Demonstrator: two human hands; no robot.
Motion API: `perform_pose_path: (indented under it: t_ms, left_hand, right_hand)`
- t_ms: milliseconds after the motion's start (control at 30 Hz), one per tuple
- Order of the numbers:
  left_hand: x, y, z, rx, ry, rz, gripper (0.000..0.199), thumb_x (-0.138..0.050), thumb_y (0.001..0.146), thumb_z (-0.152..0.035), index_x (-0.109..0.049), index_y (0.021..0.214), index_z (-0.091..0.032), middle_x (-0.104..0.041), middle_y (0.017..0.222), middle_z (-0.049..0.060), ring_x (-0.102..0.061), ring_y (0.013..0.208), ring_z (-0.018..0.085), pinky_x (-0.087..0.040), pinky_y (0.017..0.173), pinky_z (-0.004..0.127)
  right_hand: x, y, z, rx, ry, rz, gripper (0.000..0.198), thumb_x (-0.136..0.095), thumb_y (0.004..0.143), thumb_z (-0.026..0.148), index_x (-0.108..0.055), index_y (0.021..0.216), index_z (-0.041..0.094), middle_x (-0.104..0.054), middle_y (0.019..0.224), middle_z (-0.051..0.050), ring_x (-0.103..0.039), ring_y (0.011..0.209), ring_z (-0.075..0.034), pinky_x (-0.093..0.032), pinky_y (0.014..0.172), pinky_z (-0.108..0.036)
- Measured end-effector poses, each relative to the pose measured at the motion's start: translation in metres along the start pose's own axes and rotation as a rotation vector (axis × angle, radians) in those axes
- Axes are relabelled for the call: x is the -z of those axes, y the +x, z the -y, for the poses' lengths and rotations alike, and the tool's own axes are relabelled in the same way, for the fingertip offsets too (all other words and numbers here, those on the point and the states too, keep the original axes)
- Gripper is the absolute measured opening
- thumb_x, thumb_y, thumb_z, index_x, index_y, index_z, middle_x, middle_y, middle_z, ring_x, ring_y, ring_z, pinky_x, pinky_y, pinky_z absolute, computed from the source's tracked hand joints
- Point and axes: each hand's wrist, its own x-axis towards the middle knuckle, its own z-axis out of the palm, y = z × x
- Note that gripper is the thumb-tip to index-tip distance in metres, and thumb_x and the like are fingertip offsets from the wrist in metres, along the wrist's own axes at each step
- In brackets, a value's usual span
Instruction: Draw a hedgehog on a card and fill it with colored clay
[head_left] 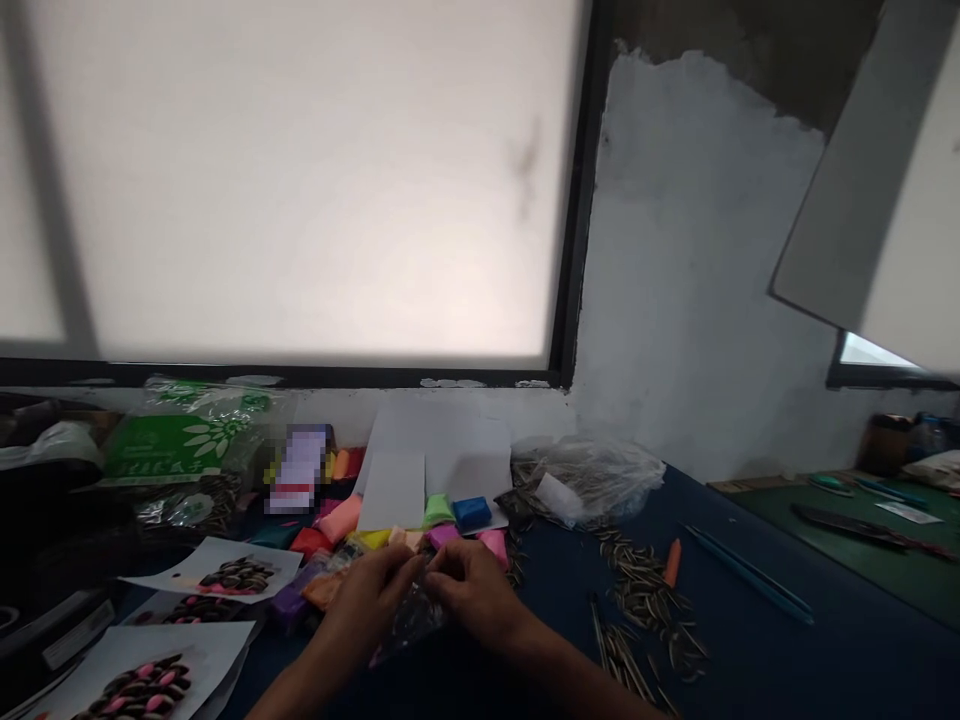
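Observation:
My left hand (375, 590) and my right hand (476, 595) meet low in the middle of the head view, fingertips almost touching. Both are closed in a pinch on a clear plastic wrapper (416, 615), which spreads below the fingers. Whatever small thing may be inside is hidden. Just beyond the fingertips lie soft-looking coloured packets: a peach one (406, 539), a purple one (442, 535), a green one (437, 511), a blue one (471, 513) and a pink one (493, 546). Orange packets (324, 590) are beside my left hand.
Printed sheets with seed pictures (169, 640) lie left. Striped sunflower seeds (645, 590), an orange stick (673, 563) and blue tweezers (750, 575) lie right. Behind stand white cards (392, 490), a phone (300, 468), a green seed bag (169, 445) and a clear bag of seeds (592, 475).

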Motion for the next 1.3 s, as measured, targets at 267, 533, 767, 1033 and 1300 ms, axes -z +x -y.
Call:
perform_pose_path:
  t_ms: [267, 533, 767, 1033, 1300]
  left_hand:
    - [0.001, -0.001, 0.007, 0.045, -0.020, -0.051, 0.041, -0.045, 0.079, -0.062, -0.051, 0.064, -0.024, -0.056, 0.062, 0.001, -0.053, 0.064, 0.022, -0.036, 0.060, 0.030]
    - [0.008, -0.004, -0.007, 0.071, -0.092, 0.117, 0.046, -0.058, 0.071, -0.063, -0.047, 0.053, -0.023, -0.042, 0.054, -0.005, -0.039, 0.056, 0.016, -0.027, 0.054, 0.027]
    - [0.008, 0.002, -0.006, 0.179, -0.245, 0.203, 0.056, -0.061, 0.060, -0.077, -0.044, 0.055, -0.024, -0.038, 0.052, -0.006, -0.035, 0.051, 0.013, -0.029, 0.051, 0.025]
    - [0.023, 0.007, -0.003, 0.219, -0.304, 0.157, 0.064, -0.061, 0.057, -0.084, -0.045, 0.054, -0.023, -0.035, 0.049, -0.008, -0.028, 0.046, 0.009, -0.023, 0.048, 0.023]
    - [0.027, 0.006, -0.005, 0.180, -0.231, 0.127, 0.059, -0.060, 0.063, -0.079, -0.050, 0.056, -0.022, -0.040, 0.050, -0.008, -0.035, 0.045, 0.010, -0.026, 0.045, 0.023]
  right_hand:
    - [0.002, -0.006, -0.003, -0.106, -0.012, 0.170, 0.021, -0.056, 0.081, 0.007, -0.058, 0.062, 0.016, -0.058, 0.056, 0.004, -0.048, 0.046, -0.009, -0.034, 0.045, -0.020]
    - [0.004, -0.009, 0.000, -0.095, -0.007, 0.176, 0.019, -0.058, 0.080, 0.009, -0.056, 0.064, 0.018, -0.058, 0.058, 0.005, -0.048, 0.050, -0.009, -0.037, 0.051, -0.021]
    - [0.002, -0.010, -0.004, -0.078, -0.039, 0.136, 0.023, -0.061, 0.084, 0.013, -0.051, 0.064, 0.019, -0.053, 0.056, 0.007, -0.046, 0.049, -0.009, -0.033, 0.049, -0.020]
    - [0.002, -0.012, 0.000, -0.155, -0.044, 0.215, 0.030, -0.042, 0.094, 0.012, -0.050, 0.066, 0.020, -0.052, 0.052, 0.006, -0.043, 0.040, -0.008, -0.032, 0.040, -0.018]
    - [0.004, -0.010, 0.003, -0.162, -0.031, 0.149, 0.021, -0.041, 0.099, 0.026, -0.054, 0.084, 0.018, -0.059, 0.068, 0.004, -0.048, 0.045, -0.007, -0.033, 0.039, -0.016]
